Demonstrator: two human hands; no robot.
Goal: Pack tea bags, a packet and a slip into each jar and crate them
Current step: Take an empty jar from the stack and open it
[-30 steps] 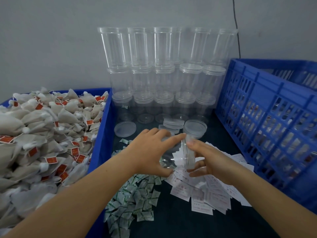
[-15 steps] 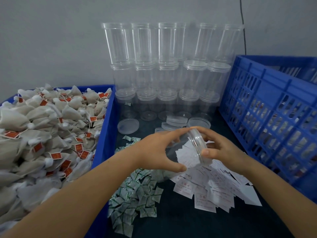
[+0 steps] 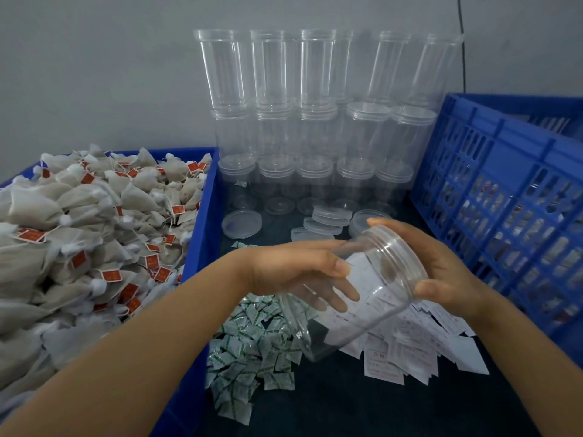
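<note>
- The tea bags (image 3: 94, 234) lie heaped in the blue bin (image 3: 206, 197) on the left, with red tags showing; none is taken yet, so by judgement the filling of this jar is not begun.
- The left hand (image 3: 293, 272) grips the body of the clear jar (image 3: 356, 291), fingers curled round it and seen through the plastic. Compared with a second ago, the jar is lifted higher off the worktop (image 3: 347, 405) and tilted more, its bottom toward the person and its mouth up and to the right.
- Under the jar, the green-printed packets (image 3: 252, 342) are spread on the worktop, and just beside them the paper slips (image 3: 410, 351); both piles look untouched.
- The right hand (image 3: 448, 275) holds the lid (image 3: 400, 257) at the jar's mouth, thumb and fingers curled on its rim. Earlier it was lower, on the jar near the slips. It is probably unscrewing the lid; whether the lid is already loose cannot be told.
- Behind, empty jars (image 3: 315, 121) stand stacked, with loose lids (image 3: 241, 223) before them.
- The blue crate (image 3: 504, 146) on the right waits for the finished jars.
</note>
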